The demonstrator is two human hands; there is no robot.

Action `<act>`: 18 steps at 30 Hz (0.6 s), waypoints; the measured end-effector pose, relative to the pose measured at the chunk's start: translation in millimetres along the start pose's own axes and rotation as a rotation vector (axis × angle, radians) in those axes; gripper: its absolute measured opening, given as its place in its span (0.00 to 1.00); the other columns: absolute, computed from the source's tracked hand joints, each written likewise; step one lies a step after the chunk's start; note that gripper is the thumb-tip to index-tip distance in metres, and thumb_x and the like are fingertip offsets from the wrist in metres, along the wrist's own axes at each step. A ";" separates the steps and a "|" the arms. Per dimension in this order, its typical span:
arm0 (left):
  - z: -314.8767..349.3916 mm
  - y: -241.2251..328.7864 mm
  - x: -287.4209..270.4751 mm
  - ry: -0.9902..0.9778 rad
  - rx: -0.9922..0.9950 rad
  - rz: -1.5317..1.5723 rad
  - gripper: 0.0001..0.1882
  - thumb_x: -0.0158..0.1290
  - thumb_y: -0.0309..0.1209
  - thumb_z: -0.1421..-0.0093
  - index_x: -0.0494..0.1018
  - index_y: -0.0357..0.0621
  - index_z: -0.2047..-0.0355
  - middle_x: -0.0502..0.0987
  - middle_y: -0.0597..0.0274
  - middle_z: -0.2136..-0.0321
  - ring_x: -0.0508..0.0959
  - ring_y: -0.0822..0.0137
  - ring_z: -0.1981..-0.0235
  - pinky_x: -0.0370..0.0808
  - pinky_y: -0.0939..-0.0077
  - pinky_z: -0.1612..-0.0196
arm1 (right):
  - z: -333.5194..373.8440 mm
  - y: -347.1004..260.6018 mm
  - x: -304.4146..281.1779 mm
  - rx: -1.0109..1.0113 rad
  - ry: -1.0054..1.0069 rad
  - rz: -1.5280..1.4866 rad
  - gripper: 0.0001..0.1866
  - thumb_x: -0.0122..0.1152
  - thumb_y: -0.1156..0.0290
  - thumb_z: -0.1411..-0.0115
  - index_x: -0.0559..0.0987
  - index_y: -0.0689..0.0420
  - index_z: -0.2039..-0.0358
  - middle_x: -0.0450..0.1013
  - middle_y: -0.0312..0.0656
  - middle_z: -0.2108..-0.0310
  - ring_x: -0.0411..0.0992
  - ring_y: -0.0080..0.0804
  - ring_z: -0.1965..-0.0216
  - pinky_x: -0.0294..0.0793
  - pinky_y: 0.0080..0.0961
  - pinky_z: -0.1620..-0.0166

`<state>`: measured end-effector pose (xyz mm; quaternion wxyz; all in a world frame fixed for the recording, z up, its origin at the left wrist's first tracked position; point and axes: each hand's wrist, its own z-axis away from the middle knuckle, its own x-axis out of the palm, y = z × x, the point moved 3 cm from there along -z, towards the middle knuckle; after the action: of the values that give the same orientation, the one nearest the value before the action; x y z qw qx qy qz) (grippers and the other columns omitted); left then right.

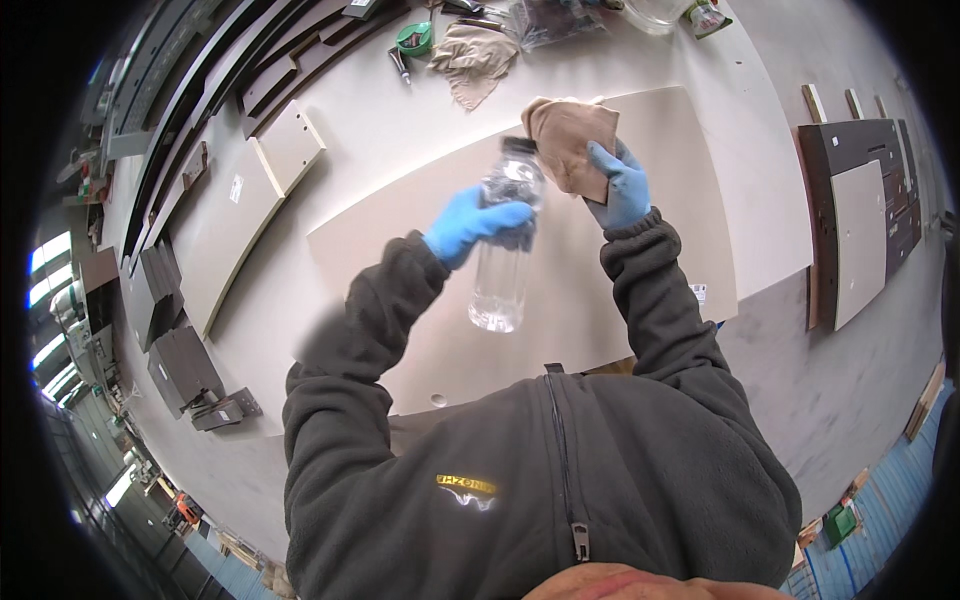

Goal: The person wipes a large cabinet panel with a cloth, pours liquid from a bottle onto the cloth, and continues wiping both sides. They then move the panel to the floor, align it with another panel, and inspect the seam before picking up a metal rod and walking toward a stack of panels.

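Observation:
My left hand (478, 222), in a blue glove, is closed around a clear plastic bottle (500, 285) with a black cap and clear liquid inside. The bottle stands nearly upright in the picture, its cap beside a folded beige cloth (572, 140). That cloth is gripped by my right hand (622, 185), also blue-gloved, with the thumb pressed on its front. Whether cap and cloth touch, I cannot tell. Below both hands lies a large beige panel (420, 330) with a small round hole near its near edge and a label at its right.
The panel rests on a pale table (370, 150). At the far side lie a crumpled beige cloth (475, 60), a green round container (414, 39) and a small tube (400, 66). Beige boards (235, 225) and dark strips line the left; stacked dark panels (865, 150) stand right.

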<state>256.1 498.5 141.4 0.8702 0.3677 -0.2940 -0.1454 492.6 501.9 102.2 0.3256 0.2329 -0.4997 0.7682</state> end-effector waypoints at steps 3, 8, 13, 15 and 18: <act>-8.6 -15.9 30.1 -0.053 -0.100 0.148 0.28 0.61 0.46 0.32 0.74 0.34 0.44 0.83 0.51 0.61 0.85 0.60 0.61 0.82 0.65 0.54 | 4.7 -3.9 -5.3 0.042 -0.040 0.005 0.25 0.59 0.69 0.28 0.69 0.65 0.34 0.76 0.47 0.45 0.78 0.37 0.48 0.83 0.32 0.48; -22.9 -28.2 48.5 -0.100 -0.228 0.213 0.32 0.58 0.51 0.32 0.72 0.35 0.41 0.82 0.50 0.56 0.85 0.57 0.61 0.84 0.61 0.56 | 16.9 -12.9 -20.7 0.069 -0.075 -0.031 0.26 0.57 0.65 0.26 0.67 0.66 0.34 0.74 0.47 0.44 0.78 0.37 0.47 0.83 0.33 0.47; -33.0 -35.8 61.5 -0.135 -0.327 0.454 0.33 0.56 0.52 0.31 0.69 0.36 0.38 0.80 0.46 0.49 0.85 0.53 0.58 0.86 0.59 0.58 | 23.7 -24.0 -38.4 0.136 -0.071 -0.024 0.26 0.54 0.64 0.25 0.67 0.66 0.34 0.74 0.48 0.43 0.77 0.38 0.45 0.82 0.35 0.43; -35.1 -36.5 63.2 -0.154 -0.362 0.590 0.34 0.55 0.52 0.30 0.68 0.35 0.38 0.80 0.44 0.48 0.85 0.52 0.58 0.86 0.59 0.58 | 23.6 -27.0 -44.9 0.157 -0.069 -0.038 0.26 0.53 0.64 0.25 0.66 0.66 0.33 0.73 0.48 0.43 0.76 0.39 0.44 0.81 0.37 0.42; -37.4 -32.9 59.3 -0.149 -0.328 0.561 0.33 0.54 0.52 0.29 0.68 0.35 0.37 0.79 0.43 0.47 0.85 0.52 0.58 0.86 0.58 0.58 | 21.5 -27.8 -51.8 0.177 -0.089 -0.081 0.26 0.51 0.64 0.24 0.65 0.65 0.32 0.72 0.48 0.41 0.75 0.41 0.42 0.81 0.39 0.41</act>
<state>324.5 468.8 120.7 0.9000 0.1158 -0.4194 0.0277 548.9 476.3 92.4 0.3119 0.3146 -0.4341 0.7844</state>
